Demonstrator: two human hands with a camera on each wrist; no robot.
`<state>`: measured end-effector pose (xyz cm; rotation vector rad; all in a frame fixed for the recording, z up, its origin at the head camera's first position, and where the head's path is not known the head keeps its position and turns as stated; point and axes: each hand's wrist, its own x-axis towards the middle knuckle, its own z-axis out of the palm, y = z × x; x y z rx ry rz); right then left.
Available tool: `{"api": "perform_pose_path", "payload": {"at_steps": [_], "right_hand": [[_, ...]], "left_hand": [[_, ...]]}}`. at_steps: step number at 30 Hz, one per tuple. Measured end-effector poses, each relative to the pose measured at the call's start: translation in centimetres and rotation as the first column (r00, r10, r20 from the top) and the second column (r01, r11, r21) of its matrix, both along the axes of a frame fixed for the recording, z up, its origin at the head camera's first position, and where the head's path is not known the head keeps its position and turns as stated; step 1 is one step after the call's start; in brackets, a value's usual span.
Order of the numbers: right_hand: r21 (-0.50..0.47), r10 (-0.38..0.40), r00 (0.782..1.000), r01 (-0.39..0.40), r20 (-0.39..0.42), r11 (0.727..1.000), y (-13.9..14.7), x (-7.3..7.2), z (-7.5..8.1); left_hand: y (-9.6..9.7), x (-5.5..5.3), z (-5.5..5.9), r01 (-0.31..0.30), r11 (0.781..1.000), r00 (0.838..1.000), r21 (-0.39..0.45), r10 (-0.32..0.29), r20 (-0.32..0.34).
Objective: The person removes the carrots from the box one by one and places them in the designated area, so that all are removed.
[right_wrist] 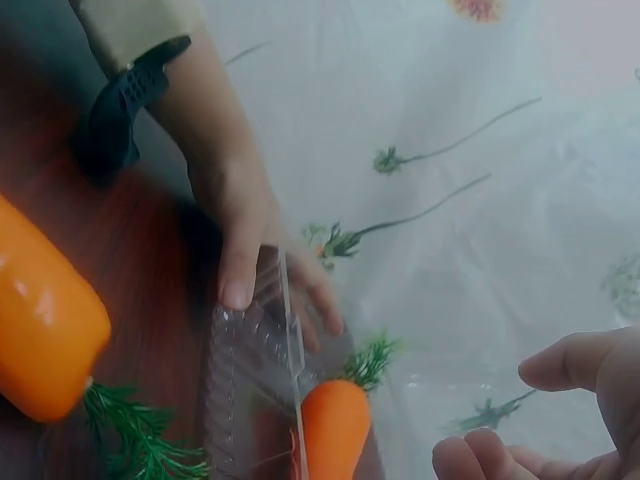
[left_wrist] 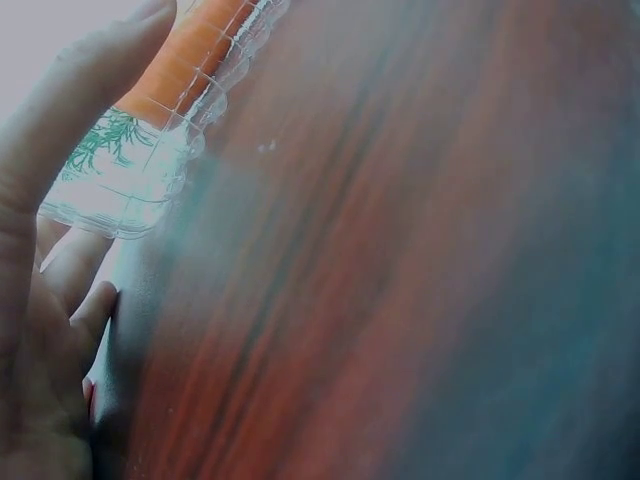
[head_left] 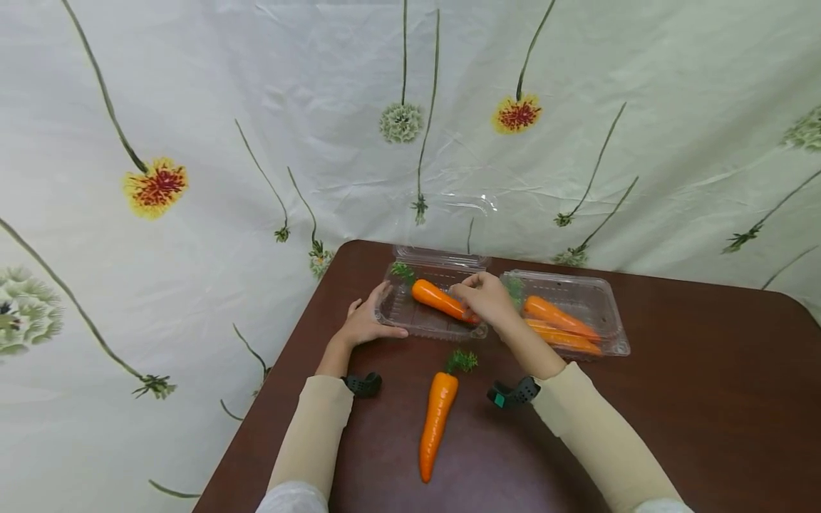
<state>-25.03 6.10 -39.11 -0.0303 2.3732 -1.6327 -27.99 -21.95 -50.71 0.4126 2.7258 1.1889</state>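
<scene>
A clear plastic clamshell container (head_left: 423,330) stands on the table with its lid (head_left: 442,206) raised at the back. Inside it lies a glossy orange carrot (head_left: 436,296), its green top toward the left end. My left hand (head_left: 368,320) grips the container's left end, thumb along the front side and fingers around the far side. Over the carrot's right end hovers my right hand (head_left: 490,299); in the right wrist view its thumb and fingers are apart with nothing between them. Another carrot (head_left: 438,420) with a green top lies on the table in front of the container.
To the right stands a second clear container (head_left: 612,313) holding carrots (head_left: 558,317). The dark brown table (head_left: 699,385) extends to the right. Behind it hangs a white cloth (head_left: 333,107) with a flower print.
</scene>
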Motion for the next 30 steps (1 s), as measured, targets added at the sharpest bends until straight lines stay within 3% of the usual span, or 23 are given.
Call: {"api": "perform_pose_path", "payload": {"at_steps": [9, 22, 30], "right_hand": [[0.047, -0.038, 0.999, 0.037, 0.020, 0.998, -0.9, -2.0, -1.6], [0.190, 0.060, 0.990, -0.036, -0.125, 0.981, -1.9, -3.5, -4.6], [0.211, 0.063, 0.984, -0.027, -0.165, 0.977, -2.6, -3.8, -5.8]], "left_hand": [[0.2, 0.0, -0.3, -0.001, 1.000, 1.000, 0.007, 0.001, 0.002], [0.1, -0.1, -0.3, -0.012, 1.000, 1.000, -0.007, 0.012, 0.002], [0.3, 0.1, 0.0, -0.020, 1.000, 1.000, -0.003, 0.020, 0.006]]}}
